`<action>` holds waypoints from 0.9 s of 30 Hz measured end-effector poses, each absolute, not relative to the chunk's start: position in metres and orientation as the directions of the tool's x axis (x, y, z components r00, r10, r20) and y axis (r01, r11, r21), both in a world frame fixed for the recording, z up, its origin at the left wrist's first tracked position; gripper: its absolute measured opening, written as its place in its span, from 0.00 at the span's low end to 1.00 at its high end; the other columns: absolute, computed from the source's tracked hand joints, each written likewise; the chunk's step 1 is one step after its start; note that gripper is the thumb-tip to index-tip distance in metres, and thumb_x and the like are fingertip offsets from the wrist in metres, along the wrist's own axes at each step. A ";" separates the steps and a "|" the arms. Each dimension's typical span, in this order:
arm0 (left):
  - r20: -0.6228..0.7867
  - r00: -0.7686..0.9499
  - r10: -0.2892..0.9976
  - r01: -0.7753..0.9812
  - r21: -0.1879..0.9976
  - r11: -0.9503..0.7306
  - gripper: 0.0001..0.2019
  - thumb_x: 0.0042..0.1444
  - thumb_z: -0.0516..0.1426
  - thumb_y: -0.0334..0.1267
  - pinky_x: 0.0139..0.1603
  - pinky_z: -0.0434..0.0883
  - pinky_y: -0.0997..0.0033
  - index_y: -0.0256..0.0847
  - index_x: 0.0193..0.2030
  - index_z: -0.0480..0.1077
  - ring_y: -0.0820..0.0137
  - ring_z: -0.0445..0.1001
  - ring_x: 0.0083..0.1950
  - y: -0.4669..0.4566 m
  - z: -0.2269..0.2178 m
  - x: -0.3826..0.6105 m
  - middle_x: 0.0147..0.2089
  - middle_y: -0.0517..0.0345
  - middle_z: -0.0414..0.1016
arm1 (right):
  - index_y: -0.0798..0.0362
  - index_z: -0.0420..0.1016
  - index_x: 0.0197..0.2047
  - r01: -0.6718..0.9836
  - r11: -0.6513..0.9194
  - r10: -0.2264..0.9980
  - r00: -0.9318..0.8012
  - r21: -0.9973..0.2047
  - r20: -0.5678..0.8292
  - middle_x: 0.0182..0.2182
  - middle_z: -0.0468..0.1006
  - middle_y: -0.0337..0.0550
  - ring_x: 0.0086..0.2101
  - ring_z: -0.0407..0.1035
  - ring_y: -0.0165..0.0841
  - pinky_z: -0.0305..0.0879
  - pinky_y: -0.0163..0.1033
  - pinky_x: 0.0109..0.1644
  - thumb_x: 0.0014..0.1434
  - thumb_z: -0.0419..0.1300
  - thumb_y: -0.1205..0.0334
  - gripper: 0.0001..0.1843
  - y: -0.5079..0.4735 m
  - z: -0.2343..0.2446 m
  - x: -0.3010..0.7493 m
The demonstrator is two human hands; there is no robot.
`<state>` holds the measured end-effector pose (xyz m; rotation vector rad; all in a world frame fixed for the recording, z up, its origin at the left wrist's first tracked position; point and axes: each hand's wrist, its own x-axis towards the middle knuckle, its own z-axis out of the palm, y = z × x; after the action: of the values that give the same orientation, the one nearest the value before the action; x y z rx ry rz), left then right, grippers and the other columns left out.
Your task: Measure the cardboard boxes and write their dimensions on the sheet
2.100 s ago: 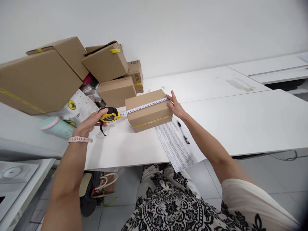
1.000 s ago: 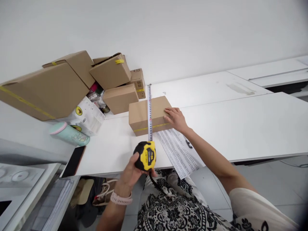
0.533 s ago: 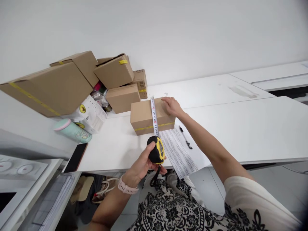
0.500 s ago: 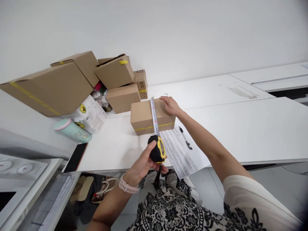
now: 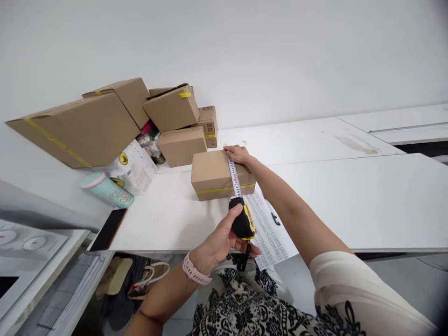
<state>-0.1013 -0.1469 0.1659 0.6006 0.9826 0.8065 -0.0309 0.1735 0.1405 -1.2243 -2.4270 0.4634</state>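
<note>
My left hand (image 5: 224,240) is wrapped round a black and yellow tape measure (image 5: 241,219), just in front of a closed cardboard box (image 5: 212,170). From its case the white blade (image 5: 235,179) runs up over the box's front edge and across the top. At the far top edge, my right hand (image 5: 238,154) presses its fingers together over the blade's end, which they hide. Yellow tape runs along the box's front. A printed sheet (image 5: 269,238) lies right of the tape measure, and a pen (image 5: 275,217) on it is partly covered by my right forearm.
Several cardboard boxes (image 5: 80,128) are piled at the back left. Before them stand a white avocado-print box (image 5: 136,168) and a mint tumbler (image 5: 108,189) lying on its side. A dark flat phone-like object (image 5: 109,229) lies at the left end of the white table (image 5: 350,200).
The tape measure and its blade have shifted right across the box. My right hand has moved left onto the blade's far end; before, it rested on the box beside the blade.
</note>
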 end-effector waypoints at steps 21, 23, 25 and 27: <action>-0.400 0.254 0.881 -0.429 0.769 0.473 0.26 0.56 0.62 0.57 0.46 0.77 0.56 0.39 0.52 0.74 0.61 0.78 0.38 -0.155 0.156 -0.099 0.47 0.45 0.78 | 0.44 0.67 0.68 0.244 0.350 0.864 -0.458 -0.904 0.211 0.68 0.66 0.45 0.63 0.66 0.47 0.59 0.59 0.69 0.61 0.61 0.44 0.34 0.171 0.151 -0.008; -0.344 0.207 0.916 -0.403 0.823 0.400 0.27 0.53 0.65 0.56 0.47 0.77 0.56 0.41 0.53 0.73 0.60 0.79 0.40 -0.164 0.150 -0.111 0.46 0.47 0.78 | 0.42 0.65 0.69 0.092 0.302 0.919 -0.294 -0.949 0.264 0.70 0.64 0.45 0.63 0.65 0.43 0.63 0.55 0.67 0.63 0.56 0.39 0.35 0.168 0.151 0.007; -0.262 0.101 0.960 -0.361 0.889 0.281 0.30 0.48 0.69 0.54 0.48 0.77 0.55 0.42 0.55 0.72 0.56 0.80 0.44 -0.172 0.140 -0.131 0.47 0.48 0.78 | 0.43 0.67 0.67 -0.005 0.263 0.958 -0.122 -0.965 0.261 0.67 0.68 0.46 0.62 0.67 0.41 0.64 0.53 0.66 0.64 0.53 0.39 0.32 0.161 0.142 0.029; -0.158 -0.055 0.986 -0.300 0.944 0.135 0.34 0.45 0.71 0.51 0.48 0.77 0.53 0.44 0.58 0.69 0.52 0.80 0.47 -0.174 0.125 -0.157 0.50 0.48 0.77 | 0.46 0.72 0.63 -0.019 0.208 0.978 -0.002 -0.978 0.208 0.61 0.76 0.49 0.59 0.71 0.41 0.65 0.55 0.65 0.64 0.54 0.46 0.27 0.147 0.122 0.054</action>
<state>-0.1574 -0.1741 0.1247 0.8423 1.1075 1.2828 0.0542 0.1470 0.1218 -1.0387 -1.2901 1.0653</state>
